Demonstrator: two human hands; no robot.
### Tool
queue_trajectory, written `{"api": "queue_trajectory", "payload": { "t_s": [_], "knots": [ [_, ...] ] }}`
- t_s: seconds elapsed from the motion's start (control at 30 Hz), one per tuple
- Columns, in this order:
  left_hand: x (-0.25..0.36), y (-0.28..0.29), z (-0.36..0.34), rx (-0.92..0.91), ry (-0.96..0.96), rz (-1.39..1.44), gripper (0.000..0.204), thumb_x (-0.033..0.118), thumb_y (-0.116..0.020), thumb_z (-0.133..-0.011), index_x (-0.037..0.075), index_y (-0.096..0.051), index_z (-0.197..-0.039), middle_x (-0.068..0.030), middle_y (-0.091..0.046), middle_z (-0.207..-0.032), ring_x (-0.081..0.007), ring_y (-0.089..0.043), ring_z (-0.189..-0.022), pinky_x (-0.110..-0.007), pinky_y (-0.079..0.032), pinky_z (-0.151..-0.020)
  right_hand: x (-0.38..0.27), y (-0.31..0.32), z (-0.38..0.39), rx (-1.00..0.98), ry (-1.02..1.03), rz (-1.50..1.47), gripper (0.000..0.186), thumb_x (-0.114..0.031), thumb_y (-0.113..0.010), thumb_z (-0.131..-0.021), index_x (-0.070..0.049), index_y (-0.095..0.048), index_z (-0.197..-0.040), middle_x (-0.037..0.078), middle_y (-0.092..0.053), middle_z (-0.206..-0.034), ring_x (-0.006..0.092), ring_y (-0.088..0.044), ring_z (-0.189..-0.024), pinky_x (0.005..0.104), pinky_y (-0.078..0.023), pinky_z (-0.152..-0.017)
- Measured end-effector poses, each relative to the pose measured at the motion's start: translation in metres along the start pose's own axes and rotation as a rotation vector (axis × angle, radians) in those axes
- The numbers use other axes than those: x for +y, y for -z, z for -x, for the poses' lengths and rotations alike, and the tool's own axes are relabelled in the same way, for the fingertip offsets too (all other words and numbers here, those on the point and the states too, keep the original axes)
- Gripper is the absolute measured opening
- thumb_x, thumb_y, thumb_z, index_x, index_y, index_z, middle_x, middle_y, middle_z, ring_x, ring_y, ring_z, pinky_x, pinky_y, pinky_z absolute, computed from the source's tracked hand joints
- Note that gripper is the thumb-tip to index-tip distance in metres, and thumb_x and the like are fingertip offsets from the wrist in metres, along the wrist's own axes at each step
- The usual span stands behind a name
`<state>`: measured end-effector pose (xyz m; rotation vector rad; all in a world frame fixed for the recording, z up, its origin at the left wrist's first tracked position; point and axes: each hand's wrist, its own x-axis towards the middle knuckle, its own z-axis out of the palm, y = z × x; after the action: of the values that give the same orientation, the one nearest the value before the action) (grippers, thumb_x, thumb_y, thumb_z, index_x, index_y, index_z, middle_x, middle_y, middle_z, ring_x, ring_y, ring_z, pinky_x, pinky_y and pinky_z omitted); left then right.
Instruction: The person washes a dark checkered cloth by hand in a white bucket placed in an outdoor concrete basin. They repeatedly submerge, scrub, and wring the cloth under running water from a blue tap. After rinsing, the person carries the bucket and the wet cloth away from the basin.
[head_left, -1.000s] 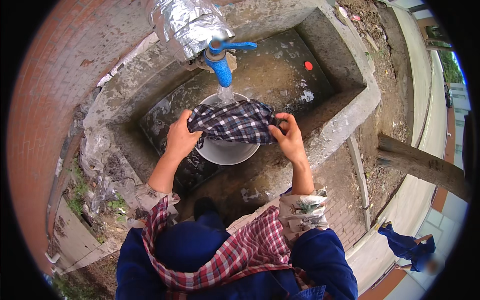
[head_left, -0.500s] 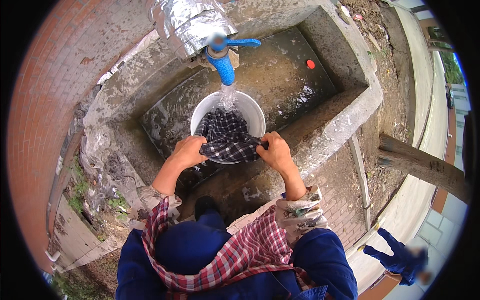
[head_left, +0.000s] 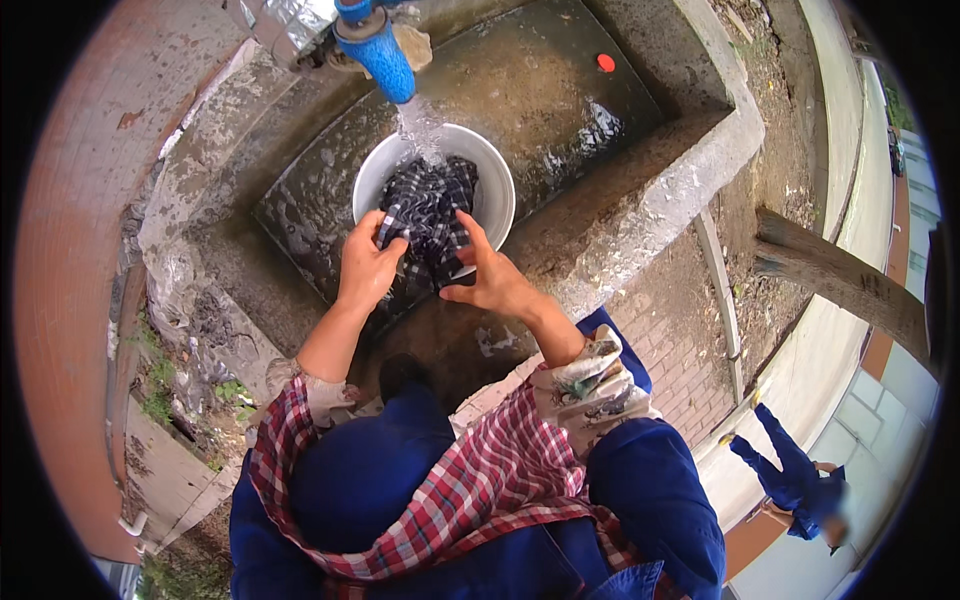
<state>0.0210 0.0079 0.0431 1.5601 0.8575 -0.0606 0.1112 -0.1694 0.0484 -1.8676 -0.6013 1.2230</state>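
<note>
A dark checked cloth [head_left: 430, 215] lies bunched in a white basin [head_left: 495, 190] that stands in a concrete trough [head_left: 620, 215]. Water pours onto the cloth from a blue tap [head_left: 380, 55] above the basin. My left hand [head_left: 365, 265] grips the cloth's near left edge. My right hand [head_left: 492, 280] pinches the cloth on its near right side, with the thumb and fingers around the fabric.
A small red object [head_left: 606, 62] lies on the wet trough floor at the back. A brick wall [head_left: 80, 250] rises on the left. A tree trunk [head_left: 850, 290] stands to the right, and another person in blue [head_left: 790, 480] is on the paving at lower right.
The cloth, held spread out above the basin a second ago, has been lowered and bunched into it. Both hands have come closer together. The view has shifted nearer to the basin.
</note>
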Motion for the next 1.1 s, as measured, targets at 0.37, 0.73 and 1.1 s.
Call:
{"api": "queue_trajectory", "payload": {
  "t_s": [0.37, 0.73, 1.1],
  "knots": [
    [0.002, 0.015, -0.031, 0.013, -0.42, -0.07, 0.041, -0.01, -0.045, -0.071, -0.001, -0.051, -0.11, -0.0104, -0.047, -0.121, -0.0183, -0.052, -0.103, -0.028, -0.039, -0.088, -0.033, 0.018, -0.016, 0.212, 0.111, -0.912, 0.024, -0.001, -0.052, -0.076, 0.0, -0.056, -0.1, 0.005, -0.062, -0.091, 0.0135, -0.057, -0.085, 0.0259, -0.043, -0.078],
    [-0.053, 0.006, -0.033, -0.231, -0.242, -0.463, 0.032, 0.003, -0.054, -0.075, 0.005, -0.053, -0.107, -0.0072, -0.052, -0.109, -0.0174, -0.052, -0.097, -0.03, -0.042, -0.083, -0.102, -0.02, 0.021, -0.261, 0.381, -1.793, 0.02, -0.018, -0.045, -0.069, -0.001, -0.049, -0.079, 0.008, -0.055, -0.081, 0.0181, -0.053, -0.078, 0.0298, -0.042, -0.077],
    [-0.018, 0.011, -0.049, 0.044, -0.657, -0.198, 0.021, 0.012, -0.055, -0.082, 0.004, -0.052, -0.101, -0.0038, -0.056, -0.095, -0.0129, -0.054, -0.087, -0.029, -0.044, -0.078, -0.019, -0.002, -0.031, 0.496, -0.453, -0.939, 0.107, -0.063, -0.058, -0.068, -0.011, 0.005, -0.137, 0.017, -0.028, -0.135, 0.0361, -0.038, -0.117, 0.0483, -0.044, -0.077]
  ]
}}
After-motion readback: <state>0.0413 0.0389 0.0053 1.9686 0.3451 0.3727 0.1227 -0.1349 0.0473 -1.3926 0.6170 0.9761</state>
